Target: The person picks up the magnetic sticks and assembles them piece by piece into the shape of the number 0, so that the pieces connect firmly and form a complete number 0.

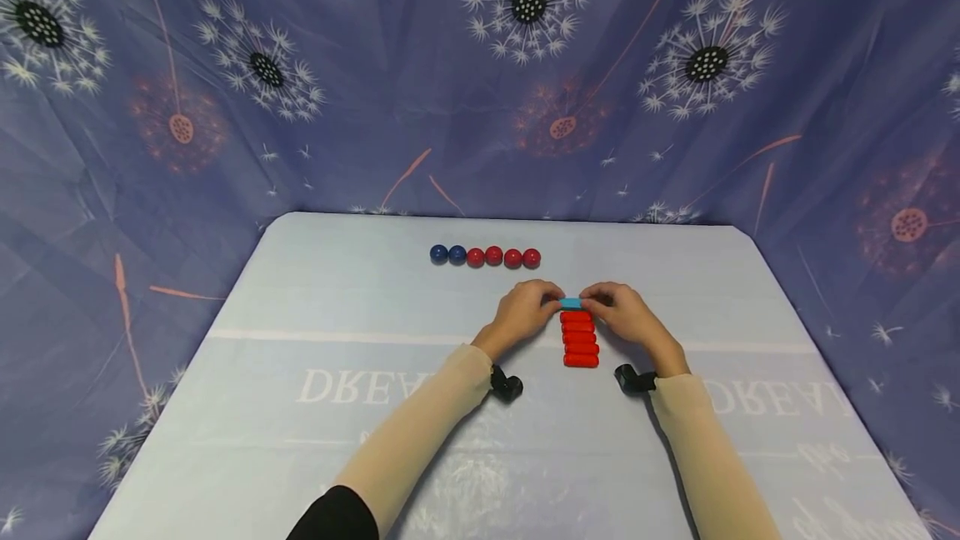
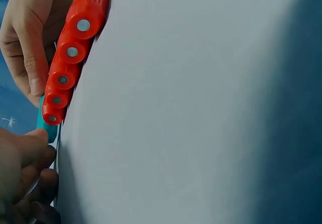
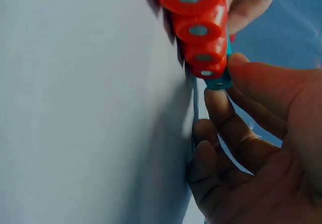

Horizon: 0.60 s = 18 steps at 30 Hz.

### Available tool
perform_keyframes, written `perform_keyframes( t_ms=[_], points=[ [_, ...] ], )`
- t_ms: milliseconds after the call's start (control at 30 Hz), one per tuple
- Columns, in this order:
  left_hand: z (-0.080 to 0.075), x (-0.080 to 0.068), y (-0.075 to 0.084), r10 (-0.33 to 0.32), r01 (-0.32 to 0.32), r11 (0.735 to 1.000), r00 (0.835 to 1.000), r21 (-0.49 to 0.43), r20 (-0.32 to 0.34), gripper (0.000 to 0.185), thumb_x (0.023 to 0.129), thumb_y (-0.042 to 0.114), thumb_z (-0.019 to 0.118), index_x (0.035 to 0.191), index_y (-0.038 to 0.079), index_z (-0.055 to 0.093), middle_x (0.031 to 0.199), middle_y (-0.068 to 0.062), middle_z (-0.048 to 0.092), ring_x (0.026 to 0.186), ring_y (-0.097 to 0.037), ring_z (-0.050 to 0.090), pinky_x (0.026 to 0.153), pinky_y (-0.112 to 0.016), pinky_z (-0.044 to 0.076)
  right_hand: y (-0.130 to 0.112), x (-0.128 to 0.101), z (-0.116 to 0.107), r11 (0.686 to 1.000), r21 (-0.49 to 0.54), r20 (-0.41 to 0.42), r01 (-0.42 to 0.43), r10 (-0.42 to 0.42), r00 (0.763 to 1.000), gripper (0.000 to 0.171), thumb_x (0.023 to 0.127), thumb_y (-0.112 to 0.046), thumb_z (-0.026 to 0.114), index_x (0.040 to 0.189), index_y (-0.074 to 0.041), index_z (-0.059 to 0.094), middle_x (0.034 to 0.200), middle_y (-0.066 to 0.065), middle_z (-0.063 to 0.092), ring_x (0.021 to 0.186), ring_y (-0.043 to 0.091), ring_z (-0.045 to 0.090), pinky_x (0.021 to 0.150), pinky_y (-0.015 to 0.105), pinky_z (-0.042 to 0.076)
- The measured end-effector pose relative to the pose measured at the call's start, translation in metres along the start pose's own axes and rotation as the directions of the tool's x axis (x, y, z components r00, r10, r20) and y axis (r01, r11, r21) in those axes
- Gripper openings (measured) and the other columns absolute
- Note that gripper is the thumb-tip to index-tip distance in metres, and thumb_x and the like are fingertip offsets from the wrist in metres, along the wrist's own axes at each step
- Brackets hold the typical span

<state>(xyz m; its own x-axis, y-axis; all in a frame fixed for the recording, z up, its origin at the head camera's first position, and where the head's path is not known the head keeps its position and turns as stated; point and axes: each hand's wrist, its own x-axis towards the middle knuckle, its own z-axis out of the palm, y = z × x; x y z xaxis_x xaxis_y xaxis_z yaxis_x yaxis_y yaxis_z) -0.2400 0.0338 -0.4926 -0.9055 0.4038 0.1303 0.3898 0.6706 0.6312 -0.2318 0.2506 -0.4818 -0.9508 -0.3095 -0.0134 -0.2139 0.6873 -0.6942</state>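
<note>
A short light-blue magnetic rod (image 1: 571,303) lies crosswise at the far end of a row of several red magnetic rods (image 1: 580,338). The red ones lie side by side, with round metal tips showing at their ends in both wrist views. My left hand (image 1: 527,307) pinches the blue rod's left end between thumb and fingers. At the other end, my right hand (image 1: 618,311) pinches it the same way. Seen from the right wrist, thumb and forefinger of the right hand (image 3: 271,133) close on the teal-looking rod (image 3: 219,81), right against the last red rod.
Beyond the hands, blue balls (image 1: 447,254) and several red balls (image 1: 503,257) stand in one line. A pale cloth with printed letters covers the table (image 1: 360,298). Behind its back edge hangs a purple-blue curtain (image 1: 405,90) with dandelion prints.
</note>
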Motion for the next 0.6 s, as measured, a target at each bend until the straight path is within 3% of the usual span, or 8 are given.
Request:
perform_keyframes(
  t_ms=[267, 600],
  points=[
    [-0.004, -0.004, -0.001, 0.024, -0.036, 0.99, 0.995, -0.136, -0.093, 0.019, 0.092, 0.023, 0.066, 0.109, 0.016, 0.071, 0.103, 0.003, 0.072, 0.085, -0.007, 0.063, 0.079, -0.022, 0.051, -0.014, 0.0, 0.001, 0.999, 0.001, -0.076, 0.035, -0.035, 0.997, 0.027, 0.096, -0.027, 0.061, 0.113, -0.007, 0.067, 0.112, 0.012, 0.064, 0.101, 0.029, 0.063, 0.087, 0.046, 0.052],
    [-0.019, -0.019, 0.004, 0.002, -0.05, 0.969, 0.981, -0.243, -0.194, 0.019, 0.091, 0.021, 0.067, 0.108, 0.015, 0.071, 0.096, 0.001, 0.071, 0.058, -0.009, 0.053, 0.055, -0.018, 0.043, -0.044, 0.0, 0.003, 0.997, 0.077, -0.096, 0.024, -0.016, 0.995, 0.025, 0.092, -0.025, 0.067, 0.112, -0.011, 0.069, 0.115, 0.011, 0.062, 0.098, 0.028, 0.065, 0.084, 0.043, 0.054]
  ],
)
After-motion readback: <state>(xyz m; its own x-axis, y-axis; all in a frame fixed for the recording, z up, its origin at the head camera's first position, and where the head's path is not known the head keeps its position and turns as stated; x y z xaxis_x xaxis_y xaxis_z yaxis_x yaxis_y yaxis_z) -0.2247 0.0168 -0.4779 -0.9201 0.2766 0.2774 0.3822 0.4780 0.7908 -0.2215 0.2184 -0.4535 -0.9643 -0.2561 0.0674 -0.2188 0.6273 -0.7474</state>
